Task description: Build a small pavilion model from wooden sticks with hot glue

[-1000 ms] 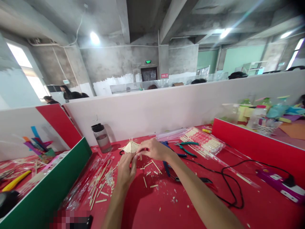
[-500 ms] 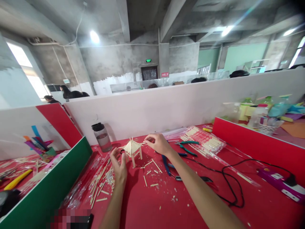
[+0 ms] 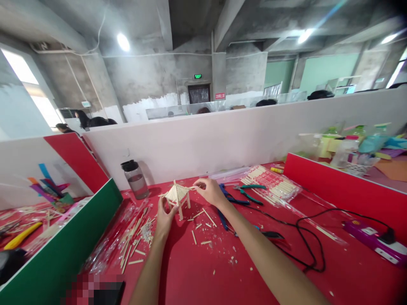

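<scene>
A small pavilion model [image 3: 177,194] of pale wooden sticks, with a pointed roof and several legs, stands on the red table. My left hand [image 3: 165,214] is at its near left side, thumb and fingers closed around a leg or the roof edge; the exact contact is hidden. At the roof's right corner my right hand [image 3: 208,190] pinches a thin wooden stick [image 3: 191,187], whose left end meets the roof. Cut stick pieces [image 3: 206,242] lie scattered in front of the model.
A water bottle [image 3: 135,180] stands behind on the left. Blue-handled pliers [image 3: 223,218], green-handled pliers [image 3: 251,192] and a bag of sticks [image 3: 270,186] lie to the right. A black cable [image 3: 299,233] leads to a purple power strip [image 3: 373,241]. Green [image 3: 63,245] and red [image 3: 343,199] dividers flank the table.
My left hand has moved right and closed on the pavilion model's left side; before, its fingers were apart beside it. My right hand stays at the roof's right corner. The view has shifted slightly.
</scene>
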Motion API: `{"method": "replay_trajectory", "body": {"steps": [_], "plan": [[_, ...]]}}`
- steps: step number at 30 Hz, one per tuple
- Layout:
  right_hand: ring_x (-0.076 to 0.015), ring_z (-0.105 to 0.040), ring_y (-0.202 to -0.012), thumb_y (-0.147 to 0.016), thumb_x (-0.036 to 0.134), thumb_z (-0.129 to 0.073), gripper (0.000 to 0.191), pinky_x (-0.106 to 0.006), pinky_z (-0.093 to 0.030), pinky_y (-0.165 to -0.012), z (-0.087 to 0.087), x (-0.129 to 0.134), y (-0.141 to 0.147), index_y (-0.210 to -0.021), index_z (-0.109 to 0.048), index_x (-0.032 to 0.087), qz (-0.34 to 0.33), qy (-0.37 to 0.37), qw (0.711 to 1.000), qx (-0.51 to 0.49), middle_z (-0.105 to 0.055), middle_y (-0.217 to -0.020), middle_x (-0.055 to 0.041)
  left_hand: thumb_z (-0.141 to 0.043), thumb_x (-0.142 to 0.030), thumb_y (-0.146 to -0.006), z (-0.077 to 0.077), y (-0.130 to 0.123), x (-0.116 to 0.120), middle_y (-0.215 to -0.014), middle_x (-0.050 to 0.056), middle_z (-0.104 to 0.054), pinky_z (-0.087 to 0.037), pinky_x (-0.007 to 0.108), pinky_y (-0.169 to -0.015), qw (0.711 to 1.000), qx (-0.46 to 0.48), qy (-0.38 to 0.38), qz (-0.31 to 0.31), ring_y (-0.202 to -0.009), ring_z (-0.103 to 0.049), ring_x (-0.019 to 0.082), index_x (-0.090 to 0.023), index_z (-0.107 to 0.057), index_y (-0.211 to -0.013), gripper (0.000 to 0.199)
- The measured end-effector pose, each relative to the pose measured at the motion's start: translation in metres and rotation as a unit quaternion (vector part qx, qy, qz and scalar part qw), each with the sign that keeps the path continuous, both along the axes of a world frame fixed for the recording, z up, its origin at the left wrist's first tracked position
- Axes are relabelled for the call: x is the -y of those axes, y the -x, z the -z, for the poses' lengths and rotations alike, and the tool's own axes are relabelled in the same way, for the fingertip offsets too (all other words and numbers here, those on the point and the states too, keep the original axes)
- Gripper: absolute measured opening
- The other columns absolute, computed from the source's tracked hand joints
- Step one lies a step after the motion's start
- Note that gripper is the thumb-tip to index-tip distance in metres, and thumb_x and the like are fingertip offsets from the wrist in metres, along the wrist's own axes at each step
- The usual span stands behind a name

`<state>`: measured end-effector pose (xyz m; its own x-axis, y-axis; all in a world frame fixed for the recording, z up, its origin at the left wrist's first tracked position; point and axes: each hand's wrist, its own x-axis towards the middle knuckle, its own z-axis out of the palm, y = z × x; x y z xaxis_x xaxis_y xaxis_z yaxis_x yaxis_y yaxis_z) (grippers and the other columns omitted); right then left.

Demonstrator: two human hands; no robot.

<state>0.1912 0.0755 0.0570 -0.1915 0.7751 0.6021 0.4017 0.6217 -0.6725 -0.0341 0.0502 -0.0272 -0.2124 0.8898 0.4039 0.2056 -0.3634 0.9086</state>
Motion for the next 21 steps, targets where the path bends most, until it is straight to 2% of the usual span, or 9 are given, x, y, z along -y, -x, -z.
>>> {"method": "replay_trajectory", "body": {"steps": [5, 8, 10, 12, 15, 17, 21], "plan": [[-0.0179, -0.071, -0.078, -0.085, 0.018, -0.063, 0.010, -0.027, -0.054, -0.075, 0.005, -0.004, -0.001, -0.087, -0.073, 0.018, 0.008, 0.004, 1.000, -0.007, -0.077, -0.085, -0.0050, -0.074, -0.047, -0.076, -0.004, -0.004, 0.005, -0.150, 0.013, -0.043, -0.031, 0.043, -0.116, 0.999, 0.020, 0.011, 0.025, -0.142, -0.037, 0.029, -0.024, -0.041, -0.139, 0.075], [-0.0180, -0.071, -0.077, -0.085, 0.018, -0.063, 0.010, -0.027, -0.053, -0.074, 0.006, -0.005, -0.001, -0.086, -0.073, 0.017, 0.004, 0.005, 1.000, -0.014, -0.076, -0.084, -0.0051, -0.080, -0.042, -0.069, -0.003, -0.008, 0.006, -0.151, 0.015, -0.040, -0.031, 0.044, -0.115, 1.000, 0.019, 0.023, 0.005, -0.143, -0.034, 0.031, -0.024, -0.039, -0.140, 0.084], [-0.0183, -0.071, -0.078, -0.085, 0.019, -0.063, 0.010, -0.027, -0.053, -0.074, 0.006, -0.005, 0.000, -0.086, -0.072, 0.017, -0.001, 0.006, 1.000, -0.017, -0.076, -0.084, -0.0053, -0.082, -0.039, -0.065, -0.003, -0.011, 0.006, -0.146, 0.015, -0.044, -0.033, 0.044, -0.114, 1.000, 0.010, 0.025, -0.010, -0.140, -0.038, 0.031, -0.023, -0.039, -0.139, 0.087], [-0.0188, -0.071, -0.078, -0.086, 0.021, -0.062, 0.010, -0.027, -0.052, -0.073, 0.006, -0.006, -0.001, -0.086, -0.072, 0.017, -0.002, 0.012, 1.000, -0.020, -0.076, -0.084, -0.0059, -0.082, -0.038, -0.064, -0.004, -0.014, 0.007, -0.136, 0.014, -0.051, -0.037, 0.044, -0.110, 1.000, -0.006, 0.017, -0.015, -0.132, -0.047, 0.030, -0.021, -0.042, -0.134, 0.082], [-0.0195, -0.071, -0.080, -0.086, 0.022, -0.062, 0.011, -0.028, -0.052, -0.073, 0.005, -0.007, -0.002, -0.086, -0.072, 0.016, 0.001, 0.025, 0.999, -0.023, -0.076, -0.084, -0.0064, -0.077, -0.037, -0.068, -0.009, -0.016, 0.009, -0.119, 0.011, -0.058, -0.044, 0.040, -0.102, 0.999, -0.041, 0.003, -0.005, -0.117, -0.057, 0.026, -0.019, -0.047, -0.124, 0.066], [-0.0196, -0.070, -0.080, -0.087, 0.023, -0.061, 0.012, -0.029, -0.052, -0.075, 0.005, -0.007, -0.003, -0.086, -0.072, 0.016, 0.004, 0.028, 0.999, -0.024, -0.076, -0.085, -0.0065, -0.075, -0.036, -0.070, -0.012, -0.016, 0.010, -0.116, 0.009, -0.058, -0.046, 0.038, -0.100, 0.999, -0.048, 0.000, 0.003, -0.113, -0.059, 0.024, -0.020, -0.048, -0.120, 0.059], [-0.0191, -0.071, -0.081, -0.087, 0.024, -0.061, 0.013, -0.028, -0.052, -0.076, 0.004, -0.006, -0.004, -0.087, -0.071, 0.017, -0.010, 0.027, 0.999, -0.030, -0.076, -0.086, -0.0061, -0.075, -0.037, -0.072, -0.014, -0.016, 0.010, -0.118, 0.009, -0.058, -0.046, 0.036, -0.098, 0.999, -0.043, 0.015, 0.028, -0.112, -0.060, 0.023, -0.022, -0.045, -0.125, 0.062]]}}
